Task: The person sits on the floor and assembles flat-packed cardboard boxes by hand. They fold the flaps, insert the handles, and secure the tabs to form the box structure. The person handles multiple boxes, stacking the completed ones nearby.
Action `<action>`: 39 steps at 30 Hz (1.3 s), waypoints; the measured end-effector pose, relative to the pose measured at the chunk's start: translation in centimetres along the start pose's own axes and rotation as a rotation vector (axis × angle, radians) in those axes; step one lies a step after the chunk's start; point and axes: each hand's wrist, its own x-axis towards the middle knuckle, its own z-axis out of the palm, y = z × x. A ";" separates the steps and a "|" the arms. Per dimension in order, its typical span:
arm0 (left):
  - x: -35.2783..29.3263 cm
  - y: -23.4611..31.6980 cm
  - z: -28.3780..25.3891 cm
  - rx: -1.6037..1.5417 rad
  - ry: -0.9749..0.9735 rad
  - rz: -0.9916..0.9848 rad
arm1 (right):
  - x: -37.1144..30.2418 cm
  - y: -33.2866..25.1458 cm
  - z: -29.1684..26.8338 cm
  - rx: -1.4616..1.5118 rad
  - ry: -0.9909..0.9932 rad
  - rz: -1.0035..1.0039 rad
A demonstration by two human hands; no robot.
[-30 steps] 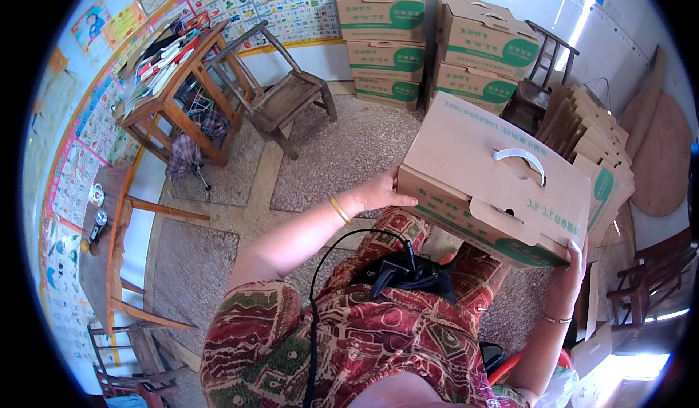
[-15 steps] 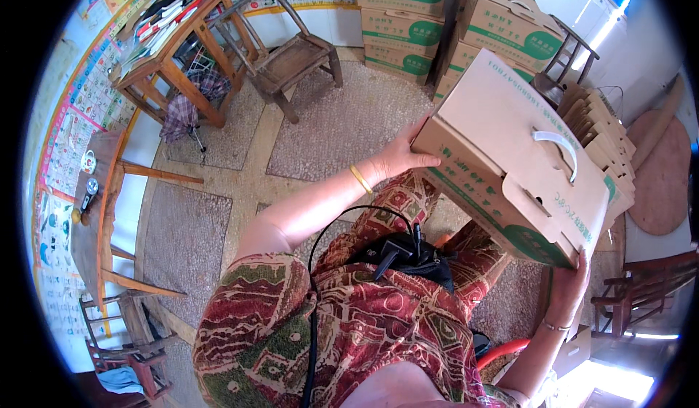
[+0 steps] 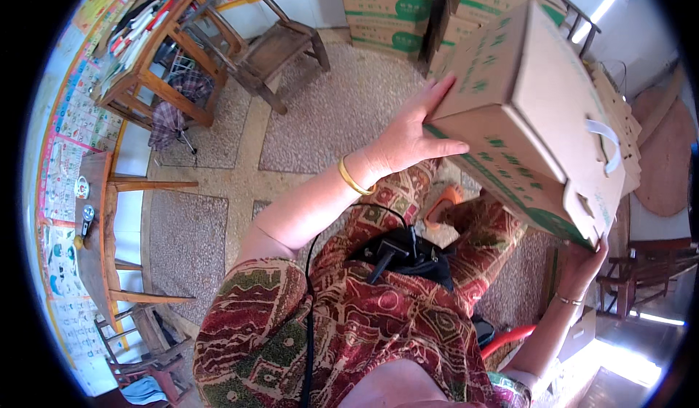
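A brown cardboard box [image 3: 502,157] with green print is held up in front of me, tilted so its end faces left and its top leans to the right. On that top sits a white plastic carry handle [image 3: 606,144]. My left hand [image 3: 419,135] grips the box's left end, thumb along the lower edge and fingers on the end panel. At the near right corner, my right hand [image 3: 585,262] is closed on the box's lower edge; some of its fingers are hidden behind the cardboard.
Stacked cardboard boxes [image 3: 386,14] stand against the far wall. Flattened cartons [image 3: 619,131] lean at the right, by a round wooden board [image 3: 659,160]. A wooden chair [image 3: 273,55] and a paper-laden table [image 3: 156,80] are far left; a side table [image 3: 95,240] is nearer.
Both hands have tipped the box, so its left end has turned toward view and its top has swung to the right. The grip on it stays the same.
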 end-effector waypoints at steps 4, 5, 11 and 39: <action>-0.1 3.4 2.5 -0.091 -0.036 0.070 | 3.5 1.8 -8.2 0.109 -0.154 -0.031; -0.3 4.2 2.8 -0.125 -0.052 0.039 | 3.3 2.2 -9.0 -0.107 -0.071 -0.100; -0.4 4.4 4.4 -0.257 -0.103 -0.113 | 1.9 4.4 -10.4 0.165 0.068 -0.115; 0.5 -1.5 5.7 -0.986 -0.155 -0.437 | 1.4 4.7 -9.2 0.003 0.181 -0.091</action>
